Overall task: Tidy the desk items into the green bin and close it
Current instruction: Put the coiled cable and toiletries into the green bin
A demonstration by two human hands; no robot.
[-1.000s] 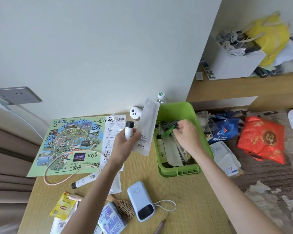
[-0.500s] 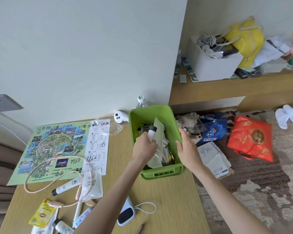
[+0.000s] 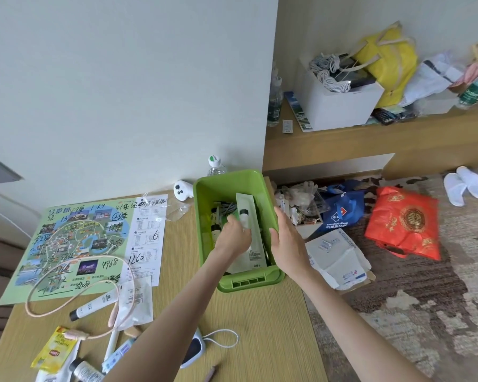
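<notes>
The green bin (image 3: 250, 282) stands open on the desk's right side with several items inside. My left hand (image 3: 233, 238) reaches into it, closed on a small white bottle with a black cap (image 3: 243, 215) and pressing a flat pale packet (image 3: 250, 257) that leans inside the bin. My right hand (image 3: 287, 244) grips the bin's right wall, thumb inside and fingers outside. Loose on the desk are a green map (image 3: 75, 244), a pink cable loop (image 3: 53, 274), a white tube (image 3: 94, 304), a yellow sachet (image 3: 55, 351) and a blue power bank (image 3: 195, 351). No lid is visible.
A white controller (image 3: 182, 190) and a water bottle (image 3: 215, 165) stand behind the bin by the wall. On the floor to the right lie papers (image 3: 340, 260), a blue bag (image 3: 340, 213) and a red bag (image 3: 403, 224). A cluttered wooden bench (image 3: 342, 139) runs behind.
My left hand carried the bottle and packet from above the desk down into the bin. My right hand came out of the bin and took hold of its right wall.
</notes>
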